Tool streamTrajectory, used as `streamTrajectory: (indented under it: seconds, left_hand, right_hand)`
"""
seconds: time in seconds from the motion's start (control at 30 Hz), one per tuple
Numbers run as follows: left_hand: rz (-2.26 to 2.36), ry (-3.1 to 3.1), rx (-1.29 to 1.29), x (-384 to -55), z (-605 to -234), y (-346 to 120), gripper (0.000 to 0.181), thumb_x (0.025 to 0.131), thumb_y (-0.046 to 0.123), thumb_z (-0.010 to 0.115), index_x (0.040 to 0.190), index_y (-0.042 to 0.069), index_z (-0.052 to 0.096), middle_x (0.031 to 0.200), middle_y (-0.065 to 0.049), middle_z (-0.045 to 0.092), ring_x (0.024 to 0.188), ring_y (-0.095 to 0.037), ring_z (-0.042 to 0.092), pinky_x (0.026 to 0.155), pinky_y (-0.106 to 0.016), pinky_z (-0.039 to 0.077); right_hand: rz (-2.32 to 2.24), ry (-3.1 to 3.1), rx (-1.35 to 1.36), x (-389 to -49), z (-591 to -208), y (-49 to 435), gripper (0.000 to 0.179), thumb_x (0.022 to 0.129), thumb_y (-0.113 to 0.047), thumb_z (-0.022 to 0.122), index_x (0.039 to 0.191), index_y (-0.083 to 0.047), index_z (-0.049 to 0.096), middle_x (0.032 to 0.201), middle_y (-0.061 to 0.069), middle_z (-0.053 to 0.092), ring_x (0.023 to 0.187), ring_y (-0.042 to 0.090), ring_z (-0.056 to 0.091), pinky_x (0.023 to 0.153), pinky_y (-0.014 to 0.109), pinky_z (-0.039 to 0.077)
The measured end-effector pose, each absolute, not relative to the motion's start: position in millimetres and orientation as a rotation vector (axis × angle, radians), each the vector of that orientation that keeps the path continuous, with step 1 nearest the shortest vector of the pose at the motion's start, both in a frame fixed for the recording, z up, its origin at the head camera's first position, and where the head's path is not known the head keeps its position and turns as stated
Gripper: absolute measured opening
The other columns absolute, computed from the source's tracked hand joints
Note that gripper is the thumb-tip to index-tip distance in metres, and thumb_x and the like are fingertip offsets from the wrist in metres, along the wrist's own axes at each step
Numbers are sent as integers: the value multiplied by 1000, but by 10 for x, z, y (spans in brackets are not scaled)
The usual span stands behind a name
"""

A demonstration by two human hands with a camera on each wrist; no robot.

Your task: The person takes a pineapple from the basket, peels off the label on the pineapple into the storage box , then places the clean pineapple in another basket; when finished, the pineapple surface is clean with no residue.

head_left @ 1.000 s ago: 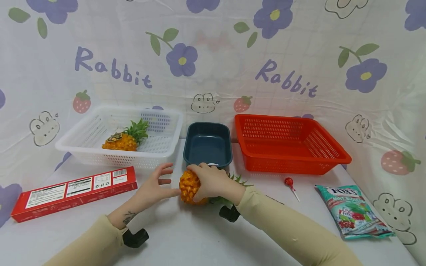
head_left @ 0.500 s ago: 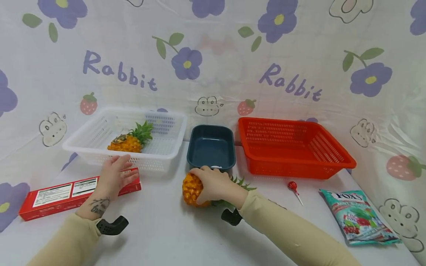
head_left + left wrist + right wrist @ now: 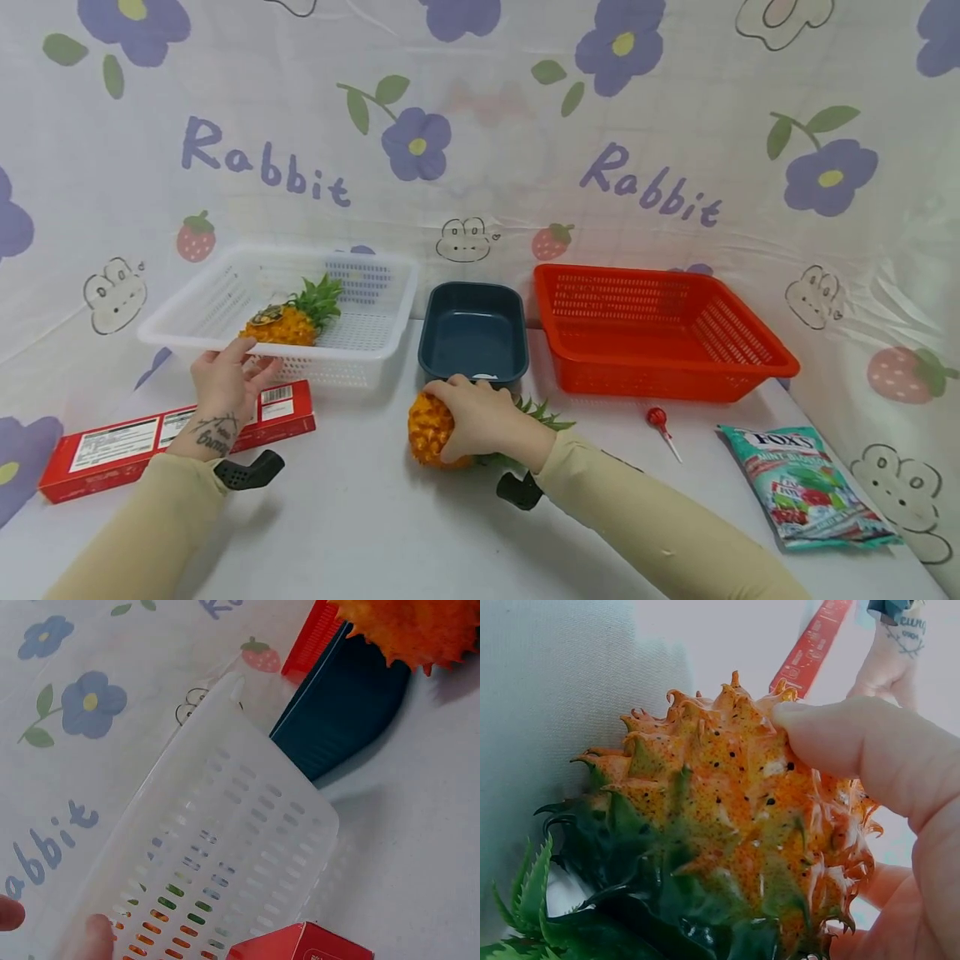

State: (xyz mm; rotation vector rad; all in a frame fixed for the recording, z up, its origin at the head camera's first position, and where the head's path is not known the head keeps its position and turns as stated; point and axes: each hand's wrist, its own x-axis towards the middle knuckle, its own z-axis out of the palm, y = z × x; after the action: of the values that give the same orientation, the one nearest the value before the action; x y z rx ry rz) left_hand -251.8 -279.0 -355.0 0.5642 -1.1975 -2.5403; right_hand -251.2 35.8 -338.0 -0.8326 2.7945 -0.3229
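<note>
My left hand (image 3: 225, 383) is at the near rim of a white perforated plastic basket (image 3: 352, 354), fingertips over the edge and thumb against the outer wall. Inside that basket lies an orange pineapple (image 3: 281, 327) with a green crown, partly hidden by the front wall. On the table in the middle, my right hand (image 3: 483, 417) grips a second orange pineapple (image 3: 429, 429) from above, its crown pointing right. The right wrist view shows the thumb (image 3: 840, 739) pressed on its spiky skin.
A long red box (image 3: 112, 454) lies below my left hand. Behind the held pineapple stands a dark blue tray (image 3: 474, 329), with a red perforated basket (image 3: 637, 379) to its right. A red lollipop (image 3: 657, 418) and a green FOX'S candy bag (image 3: 810, 492) lie at right.
My left hand has moved left from beside the held pineapple, over the red box, to the white basket's near rim. The right hand keeps its hold on the pineapple.
</note>
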Motion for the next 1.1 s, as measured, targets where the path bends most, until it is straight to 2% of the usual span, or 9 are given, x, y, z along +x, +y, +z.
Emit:
streamTrajectory:
  seconds: [0.07, 0.23, 0.37, 0.73, 0.97, 1.1]
  left_hand:
    - [-2544, -1127, 567, -2544, -3564, -2807, 54, 83, 14, 68, 123, 23, 33, 128, 3, 35, 121, -24, 41, 85, -38, 48]
    - [-2521, -1065, 632, -2580, -3588, -2833, 66, 82, 6, 67, 130, 30, 28, 142, 4, 30, 128, -23, 39, 83, -36, 49]
    - [-2514, -1072, 675, -2593, -3604, -2832, 72, 81, 6, 68, 131, 34, 24, 144, 4, 30, 127, -22, 41, 83, -36, 50]
    - [-2530, -1054, 680, -2594, -3628, -2820, 74, 81, 6, 68, 131, 35, 20, 146, 4, 27, 126, -20, 40, 87, -36, 47]
    - [-2545, -1040, 655, -2587, -3630, -2842, 76, 80, 8, 69, 129, 37, 20, 145, 6, 27, 129, -20, 37, 86, -38, 47]
    - [-2540, -1037, 666, -2605, -3621, -2825, 74, 81, 9, 69, 129, 37, 20, 144, 7, 28, 129, -20, 37, 85, -37, 49]
  right_hand:
    - [-318, 2796, -842, -2509, -3385, 357, 78, 65, -29, 81, 133, -27, 43, 123, 2, 49, 103, 26, 46, 83, 46, 40]
    - [-312, 2784, -867, -2502, -3396, 366, 79, 64, -28, 82, 133, -27, 43, 123, 1, 48, 104, 26, 45, 83, 45, 40]
    - [-296, 2772, -904, -2492, -3400, 392, 81, 64, -28, 82, 134, -27, 42, 123, 2, 47, 105, 25, 44, 83, 44, 40]
    - [-192, 2713, -1071, -2449, -3370, 529, 84, 63, -24, 83, 136, -28, 41, 128, 0, 44, 108, 20, 43, 81, 34, 47]
    - [-110, 2671, -1226, -2437, -3355, 708, 86, 62, -25, 84, 136, -31, 40, 132, -2, 43, 113, 19, 42, 91, 40, 42]
    - [-108, 2635, -1320, -2437, -3344, 840, 83, 62, -23, 84, 133, -31, 41, 130, -3, 44, 112, 17, 43, 90, 37, 44]
